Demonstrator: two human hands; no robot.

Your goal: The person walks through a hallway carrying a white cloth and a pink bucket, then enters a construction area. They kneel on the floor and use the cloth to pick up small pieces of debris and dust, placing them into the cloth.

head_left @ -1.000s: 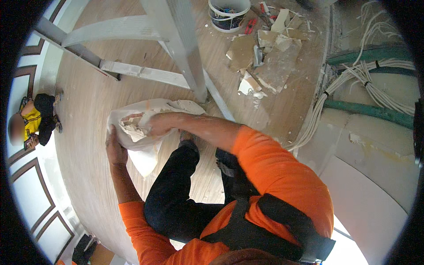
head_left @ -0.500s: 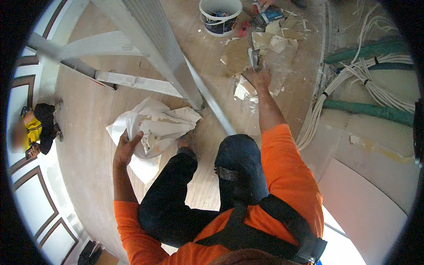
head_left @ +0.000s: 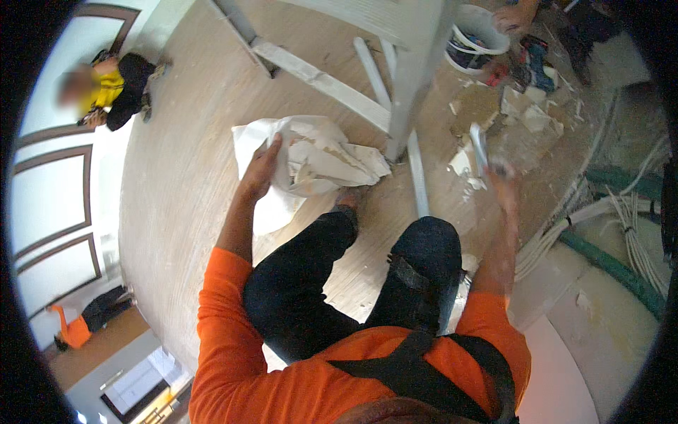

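Observation:
My left hand point(head_left: 261, 168) grips the edge of a white sack point(head_left: 247, 145), thumb on top. The sack lies on the floor with its mouth open, and pale broken board pieces point(head_left: 321, 157) show inside it. My right hand point(head_left: 503, 182), blurred by motion, is closed round a slim silver-grey hand tool point(head_left: 479, 141) that points away from me. Its exact kind cannot be made out. Under and beside the tool lie white scraps point(head_left: 462, 161) and a brown board piece point(head_left: 477, 106) on the wooden floor.
An aluminium ladder point(head_left: 417, 78) stands ahead, a metal strip point(head_left: 418, 177) at its foot. Beyond are a white bucket point(head_left: 480, 49), a blue power tool point(head_left: 538, 67) and another person's hand point(head_left: 515, 15). Cables point(head_left: 600, 208) and green pipes point(head_left: 614, 265) run at right. A person crouches point(head_left: 113, 92) far left.
The view has swung right, so everything appears shifted. My right hand has drawn back toward me from the scraps, still with the silver-grey tool. The left keeps its hold on the sack.

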